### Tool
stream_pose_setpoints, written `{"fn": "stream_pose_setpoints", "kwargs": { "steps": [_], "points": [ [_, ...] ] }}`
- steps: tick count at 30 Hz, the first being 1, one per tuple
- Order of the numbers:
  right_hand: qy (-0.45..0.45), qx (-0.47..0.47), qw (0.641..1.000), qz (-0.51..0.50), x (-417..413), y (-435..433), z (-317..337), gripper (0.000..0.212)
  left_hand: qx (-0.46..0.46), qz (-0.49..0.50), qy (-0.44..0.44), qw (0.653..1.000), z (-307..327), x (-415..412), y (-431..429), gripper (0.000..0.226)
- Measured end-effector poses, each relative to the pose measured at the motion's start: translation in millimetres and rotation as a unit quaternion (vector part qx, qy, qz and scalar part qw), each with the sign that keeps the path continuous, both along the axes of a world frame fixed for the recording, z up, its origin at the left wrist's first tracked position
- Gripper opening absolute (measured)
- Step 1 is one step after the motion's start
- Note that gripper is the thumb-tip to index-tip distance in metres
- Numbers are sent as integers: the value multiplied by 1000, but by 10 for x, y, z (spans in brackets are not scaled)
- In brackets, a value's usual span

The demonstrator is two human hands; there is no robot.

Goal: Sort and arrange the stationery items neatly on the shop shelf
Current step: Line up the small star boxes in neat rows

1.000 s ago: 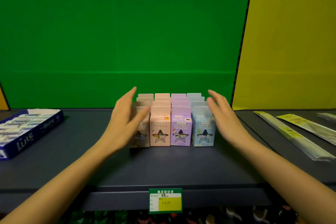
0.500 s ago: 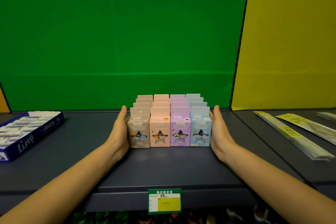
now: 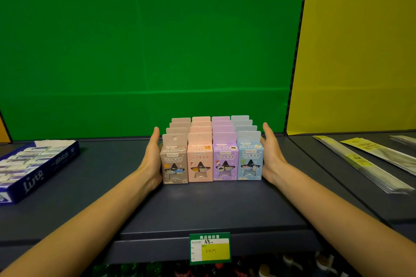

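Small star-window boxes stand in four columns on the dark shelf (image 3: pixel 211 207), several rows deep: brown (image 3: pixel 174 164), pink (image 3: pixel 200 162), purple (image 3: pixel 225 161) and light blue (image 3: pixel 249 161) at the front. My left hand (image 3: pixel 153 159) lies flat, fingers straight, against the left side of the brown column. My right hand (image 3: pixel 271 157) lies flat against the right side of the blue column. Neither hand curls around a box. The block sits tight and square between my palms.
A blue open carton of small white items (image 3: pixel 33 177) sits at the left of the shelf. Long clear plastic packets (image 3: pixel 360 162) lie on the right. A green price tag (image 3: pixel 210 248) hangs on the shelf's front edge. Green and yellow panels stand behind.
Both hands came down from hovering above the boxes and closed in against the two sides of the block. The front brown box now lines up with the others.
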State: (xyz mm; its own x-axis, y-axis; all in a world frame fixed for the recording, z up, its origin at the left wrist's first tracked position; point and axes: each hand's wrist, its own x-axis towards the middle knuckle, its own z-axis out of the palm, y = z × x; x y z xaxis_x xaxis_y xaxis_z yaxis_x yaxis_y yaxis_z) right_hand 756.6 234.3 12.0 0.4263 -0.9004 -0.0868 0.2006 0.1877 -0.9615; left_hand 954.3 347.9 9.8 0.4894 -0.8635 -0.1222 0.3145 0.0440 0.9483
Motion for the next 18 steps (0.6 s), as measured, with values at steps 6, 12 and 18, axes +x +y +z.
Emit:
{"fn": "stream_pose_setpoints", "kwargs": {
  "steps": [6,12,18],
  "points": [
    [26,-30,999,3,-15,32,26,54,-14,8,-20,1000,20,-6,44,64],
    [97,-134,984,-64,-332,129,38,48,-95,145,-123,977,129,140,158,46],
    [206,-243,936,-152,-991,342,159,22,-262,187,-375,869,297,-131,472,24]
  ]
}}
